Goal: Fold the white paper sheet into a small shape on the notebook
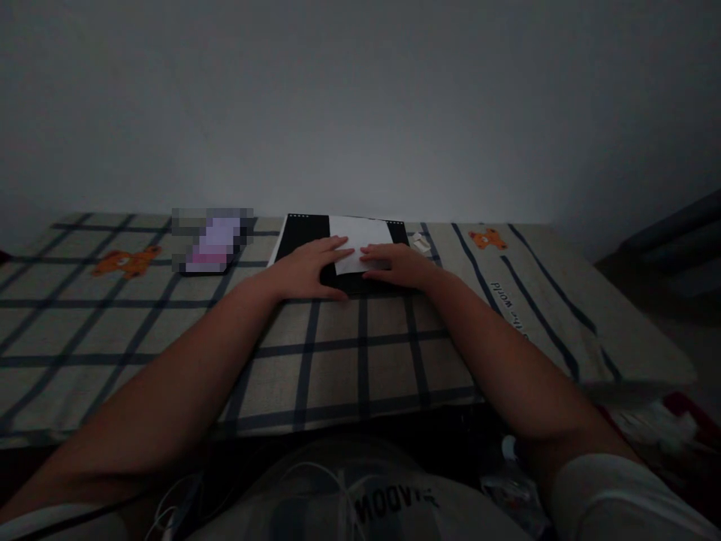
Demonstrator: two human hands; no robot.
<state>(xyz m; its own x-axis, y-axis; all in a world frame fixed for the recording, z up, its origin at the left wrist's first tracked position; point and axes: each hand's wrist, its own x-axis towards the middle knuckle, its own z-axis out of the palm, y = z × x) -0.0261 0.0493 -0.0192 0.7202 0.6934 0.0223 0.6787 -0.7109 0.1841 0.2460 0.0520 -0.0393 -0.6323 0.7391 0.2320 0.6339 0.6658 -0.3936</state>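
A white sheet of paper (pixel 360 229) lies on a black pad (pixel 304 231) with a row of small holes along its far edge. My left hand (pixel 312 269) rests palm down over the pad, fingers spread, its fingertips on the paper's left part. From the right, my right hand (pixel 399 264) touches the paper's right side with its fingers apart. Neither hand grips anything. The fingertips of both hands are close together but apart.
A phone (pixel 217 240) with a lit, blurred screen lies left of the pad. Small white scraps (pixel 420 242) sit right of it. The checked tablecloth (pixel 360 353) covers the table up to the wall. Below the front edge at right is a plastic bottle (pixel 512 481).
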